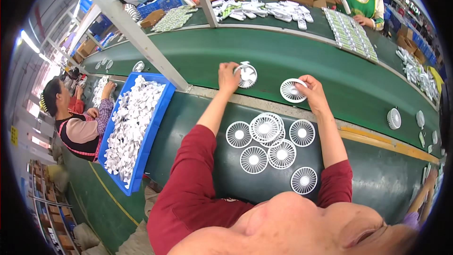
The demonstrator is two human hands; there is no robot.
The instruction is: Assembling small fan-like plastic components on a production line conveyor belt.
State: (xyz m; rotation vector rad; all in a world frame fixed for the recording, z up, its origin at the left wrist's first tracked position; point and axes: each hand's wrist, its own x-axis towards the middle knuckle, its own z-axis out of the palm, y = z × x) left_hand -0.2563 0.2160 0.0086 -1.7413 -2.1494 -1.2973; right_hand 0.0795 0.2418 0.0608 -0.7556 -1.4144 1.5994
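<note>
Over the near side of the green conveyor belt (pixel 198 61), my left hand (pixel 228 78) is closed on the rim of a small white fan head (pixel 248 76). Its front is uncovered, so the white blades show. To its right, my right hand (pixel 315 95) pinches a round white fan grille (pixel 289 91) by its right edge, thumb over the spokes. The two parts are apart. Several more white grilles lie on the dark table in front of me, some overlapping in a pile (pixel 265 127), others single, like the nearest grille (pixel 304 180).
A blue crate (pixel 141 160) heaped with white fan blades (pixel 132 130) stands at left, below a slanting white post (pixel 137 33). More fan heads (pixel 394 119) sit along the belt at right. Co-workers sit across the belt and at left, near white handles (pixel 264 10).
</note>
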